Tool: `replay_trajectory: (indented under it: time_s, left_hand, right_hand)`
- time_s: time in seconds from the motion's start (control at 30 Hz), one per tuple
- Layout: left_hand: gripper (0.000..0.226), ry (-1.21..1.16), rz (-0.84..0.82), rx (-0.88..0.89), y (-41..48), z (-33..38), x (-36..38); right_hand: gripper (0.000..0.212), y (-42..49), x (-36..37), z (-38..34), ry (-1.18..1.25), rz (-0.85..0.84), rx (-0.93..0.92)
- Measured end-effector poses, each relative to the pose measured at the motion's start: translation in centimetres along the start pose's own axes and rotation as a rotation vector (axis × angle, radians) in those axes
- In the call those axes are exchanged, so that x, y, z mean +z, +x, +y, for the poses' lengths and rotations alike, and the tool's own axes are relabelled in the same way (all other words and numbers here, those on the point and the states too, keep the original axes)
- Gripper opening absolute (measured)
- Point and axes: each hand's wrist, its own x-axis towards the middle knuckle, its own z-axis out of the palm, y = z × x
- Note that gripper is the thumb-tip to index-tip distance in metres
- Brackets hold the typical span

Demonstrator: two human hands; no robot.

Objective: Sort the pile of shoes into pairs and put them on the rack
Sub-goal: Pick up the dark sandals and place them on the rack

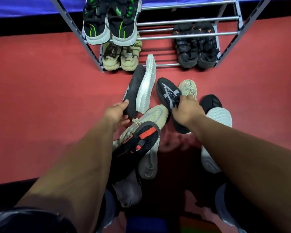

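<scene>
My left hand point(117, 113) grips a black shoe with a white sole point(141, 84), tipped on its side just in front of the rack. My right hand point(186, 110) grips a matching black shoe with a grey pattern point(168, 91), upright on the floor. Between my arms lies the pile: a beige shoe point(151, 118), a black shoe with red patches point(141, 140) on top of it, and a grey sole point(148, 163). Another beige shoe point(188, 87) sits behind my right hand. The metal rack point(188, 20) stands at the top.
On the rack sit a black-and-green pair point(107, 22), a tan pair point(121, 58) and a dark pair with orange marks point(196, 46). A black shoe with a pale sole point(215, 110) lies right of my forearm. Red floor spreads on both sides; a blue cloth hangs behind the rack.
</scene>
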Motion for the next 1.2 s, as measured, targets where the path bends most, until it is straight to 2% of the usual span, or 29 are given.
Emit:
replay_trajectory:
  time_s: [0.1,0.2,0.3,0.37,0.43,0.5,0.57,0.63,0.7,0.77,0.87,1.03,1.2]
  left_hand:
    - [0.021,0.075,-0.01,0.088,-0.1,0.2,0.4]
    - [0.025,0.081,-0.09,0.148,-0.7,0.8,0.8]
    - [0.034,0.096,-0.137,0.177,-1.2,1.3,1.7]
    - [0.04,0.159,-0.119,0.223,-1.7,2.0,2.3]
    - [0.06,0.22,-0.066,0.228,-2.6,3.2,2.8]
    - [0.079,0.291,-0.021,0.189,-3.8,4.3,3.2]
    - [0.069,0.356,-0.046,0.177,-4.8,5.4,3.5]
    - [0.048,0.373,-0.077,0.181,-6.3,6.4,3.7]
    - [0.04,0.402,-0.056,0.187,-8.2,7.4,3.7]
    - [0.039,0.428,-0.02,0.197,-10.1,8.2,3.9]
    - [0.049,0.508,0.021,0.238,-12.9,9.3,4.4]
    - [0.055,0.625,0.025,0.365,-17.8,12.6,5.0]
    - [0.029,0.748,0.07,0.499,-22.1,16.6,5.0]
  right_hand:
    - [0.058,-1.0,1.0,-0.2,-0.055,0.045,-0.036]
    - [0.088,-1.2,0.8,0.0,-0.123,-0.02,0.003]
    - [0.115,-1.5,0.8,0.6,-0.262,-0.087,0.012]
    - [0.123,-1.6,0.8,1.2,-0.244,-0.142,0.04]
    - [0.124,-1.7,1.0,1.5,-0.184,-0.165,0.05]
    - [0.122,-1.9,1.2,1.5,-0.133,-0.144,0.053]
    - [0.115,-2.1,0.8,1.1,-0.091,-0.114,0.08]
    - [0.087,-2.3,-0.4,0.4,-0.097,-0.095,0.067]
    - [0.057,-2.8,-2.4,-0.7,-0.121,-0.091,0.003]
    - [0.047,-3.3,-4.6,-1.7,-0.096,-0.066,-0.005]
    - [0.04,-4.3,-7.7,-2.8,-0.083,-0.042,0.005]
    - [0.044,-7.2,-13.9,-4.2,-0.186,-0.028,-0.016]
    - [0.042,-9.6,-21.1,-5.2,-0.178,0.032,-0.005]
